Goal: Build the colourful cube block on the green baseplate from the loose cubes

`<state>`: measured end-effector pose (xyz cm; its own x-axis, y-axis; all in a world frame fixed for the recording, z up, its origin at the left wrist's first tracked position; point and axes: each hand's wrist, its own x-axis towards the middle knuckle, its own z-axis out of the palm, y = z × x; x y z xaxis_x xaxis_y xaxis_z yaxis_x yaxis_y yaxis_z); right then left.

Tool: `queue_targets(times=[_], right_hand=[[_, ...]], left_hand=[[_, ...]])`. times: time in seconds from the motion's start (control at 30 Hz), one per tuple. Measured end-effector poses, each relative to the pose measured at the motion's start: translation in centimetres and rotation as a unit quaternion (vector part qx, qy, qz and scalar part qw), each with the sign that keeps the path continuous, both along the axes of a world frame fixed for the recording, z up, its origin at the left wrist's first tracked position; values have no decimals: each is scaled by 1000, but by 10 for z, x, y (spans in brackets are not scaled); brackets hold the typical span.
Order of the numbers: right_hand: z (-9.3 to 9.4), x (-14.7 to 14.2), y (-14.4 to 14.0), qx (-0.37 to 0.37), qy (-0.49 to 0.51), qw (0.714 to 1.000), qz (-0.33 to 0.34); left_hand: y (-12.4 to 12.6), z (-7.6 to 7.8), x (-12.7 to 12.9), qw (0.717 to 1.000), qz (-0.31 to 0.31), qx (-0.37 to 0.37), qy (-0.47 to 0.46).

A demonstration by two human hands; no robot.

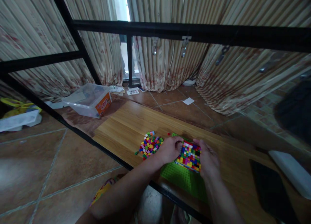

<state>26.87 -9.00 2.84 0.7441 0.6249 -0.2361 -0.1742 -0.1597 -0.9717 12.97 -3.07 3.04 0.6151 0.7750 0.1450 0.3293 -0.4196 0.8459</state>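
A rectangular block of small multicoloured toy bricks (188, 156) sits between my two hands, its studded top facing up. My left hand (170, 149) is closed at the block's left edge, fingers curled and thumb near the upper left corner. Along the right edge, my right hand (209, 157) grips with its fingers, which partly cover that side. Beneath lies a green studded baseplate (183, 178); whether the block touches it I cannot tell. Left of my left hand, a loose pile of toy bricks (148, 145) is spread on the wooden table (126, 120).
A clear plastic bin (85, 99) with an orange label stands at the table's far left. Black frame bars (170, 27) cross ahead, and another runs along the near edge. A dark flat object (269, 185) and a white box-like object (291, 173) lie at right.
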Motion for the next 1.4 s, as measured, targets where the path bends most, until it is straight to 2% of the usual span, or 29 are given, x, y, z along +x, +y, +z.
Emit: queue_targets(times=[0.13,0.23,0.33,0.4,0.5,0.57,0.77,1.03,1.17,1.4], right_hand=[[-7,7,2,4,6,1000,1],[-13,13,2,0,8,1000,12],[-13,15,3,14,11,1000,9],[-11,16,4,19,5,1000,7],[-9,16,6,18,4,1000,17],[-9,16,6,11,-1,1000,29],[-6,12,5,-5,-15,999,43],[-2,9,6,-14,-11,999,41],[-4,10,7,7,-5,999,46],[5,5,7,7,-21,999,36]], left_hand=[[-8,8,4,999,19,18,29],[-5,17,-3,997,50,37,41],[9,25,-28,990,114,39,68],[21,29,-49,984,134,31,109],[33,30,-73,977,108,56,172],[36,28,-79,972,89,79,201],[37,22,-76,956,25,111,270],[37,18,-73,948,45,125,289],[25,23,-59,958,55,126,252],[-3,34,-28,980,10,100,174]])
